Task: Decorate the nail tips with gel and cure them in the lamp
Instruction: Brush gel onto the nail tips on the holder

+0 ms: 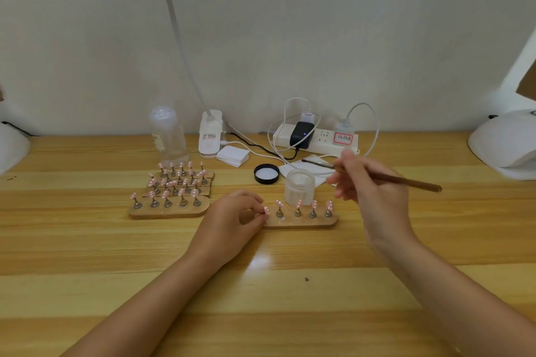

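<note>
Wooden desk seen from your head cam, listed left to right. Far left edge: part of a white dome-shaped object, cut off by frame. Next, clear bottle at back w/ a clip-on desk lamp beside it, its lit head overhead. In front of the bottle: cluster of wooden stands, several rows of pink nail tips on metal pegs. Centre: your left hand rests on the desk, fingers curled, thumb & fingertips pinching the leftmost pink tip on a separate wooden holder; 4 more tips stand along it. Just behind: frosted glass jar, open, its black lid lying to the left. Power strip w/ plugs at the back. Your right hand hovers above the holder's right end, fingers clamped on a brown brush, bristles pointing left over the jar. Far right: white curing lamp
</note>
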Available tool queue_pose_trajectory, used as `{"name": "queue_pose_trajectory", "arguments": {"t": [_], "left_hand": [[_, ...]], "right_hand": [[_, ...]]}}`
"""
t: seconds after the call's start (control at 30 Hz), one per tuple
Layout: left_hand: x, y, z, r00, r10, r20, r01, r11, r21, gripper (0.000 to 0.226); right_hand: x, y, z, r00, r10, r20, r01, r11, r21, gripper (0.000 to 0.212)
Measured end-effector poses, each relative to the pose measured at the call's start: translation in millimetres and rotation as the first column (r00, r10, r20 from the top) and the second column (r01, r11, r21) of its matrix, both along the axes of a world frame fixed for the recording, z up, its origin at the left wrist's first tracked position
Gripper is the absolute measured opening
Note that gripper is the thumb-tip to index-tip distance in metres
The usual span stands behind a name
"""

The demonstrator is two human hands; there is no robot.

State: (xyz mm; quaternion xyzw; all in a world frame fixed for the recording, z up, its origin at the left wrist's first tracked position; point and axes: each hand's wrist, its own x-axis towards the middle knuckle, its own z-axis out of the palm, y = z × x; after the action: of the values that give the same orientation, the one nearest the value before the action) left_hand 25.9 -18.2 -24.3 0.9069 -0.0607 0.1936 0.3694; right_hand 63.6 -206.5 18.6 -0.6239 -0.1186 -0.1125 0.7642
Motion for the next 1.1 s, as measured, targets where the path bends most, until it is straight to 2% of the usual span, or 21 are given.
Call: {"name": "queue_pose_trajectory", "arguments": {"t": [0.07, 0.13, 0.23, 0.3, 0.47, 0.53, 0.63, 0.73, 1.1], "left_hand": [[-4.4, -4.4, 2.1, 0.998, 0.008, 0.066, -0.007, 1.000, -0.015, 0.009], [-8.8, -9.5, 5.0, 0.996, 0.001, 0.094, 0.011, 0.991, -0.132, 0.013], [-14.4, -15.1, 8.0, 0.999, -0.041, 0.020, 0.045, 0.942, -0.333, 0.018], [-17.7, -16.9, 5.8, 0.997, -0.065, -0.034, 0.047, 0.921, -0.387, 0.022], [-18.3, -17.2, 0.0, 0.991, -0.121, -0.059, 0.091, 0.926, -0.366, 0.028], [-16.5, -16.1, -1.0, 0.989, -0.136, -0.065, 0.102, 0.923, -0.370, 0.028], [-14.4, -14.4, -2.7, 0.987, -0.144, -0.075, 0.106, 0.922, -0.373, 0.029], [-14.1, -14.6, -3.5, 0.985, -0.157, -0.068, 0.123, 0.926, -0.356, 0.031], [-13.3, -13.9, -4.1, 0.982, -0.174, -0.074, 0.140, 0.932, -0.334, 0.024]], "right_hand": [[-8.9, -1.0, -7.2, 0.996, 0.072, 0.043, -0.070, 0.996, -0.063, 0.025], [-16.4, -1.5, -14.9, 0.995, 0.071, 0.068, -0.065, 0.994, -0.089, 0.028], [-24.0, -2.1, -27.4, 0.994, -0.010, 0.105, 0.017, 0.998, -0.063, 0.036], [-26.3, -3.1, -34.1, 0.989, -0.041, 0.142, 0.048, 0.998, -0.047, 0.036], [-31.5, -0.7, -40.4, 0.966, 0.102, 0.236, -0.048, 0.973, -0.225, 0.023], [-31.1, 1.4, -40.6, 0.967, 0.115, 0.227, -0.045, 0.955, -0.292, 0.021], [-28.2, 3.3, -42.2, 0.980, 0.096, 0.176, -0.045, 0.961, -0.272, 0.027], [-26.1, 4.5, -45.4, 0.976, 0.107, 0.189, -0.061, 0.971, -0.233, 0.031], [-25.6, 6.7, -49.4, 0.967, 0.140, 0.215, -0.056, 0.933, -0.355, 0.025]]}}
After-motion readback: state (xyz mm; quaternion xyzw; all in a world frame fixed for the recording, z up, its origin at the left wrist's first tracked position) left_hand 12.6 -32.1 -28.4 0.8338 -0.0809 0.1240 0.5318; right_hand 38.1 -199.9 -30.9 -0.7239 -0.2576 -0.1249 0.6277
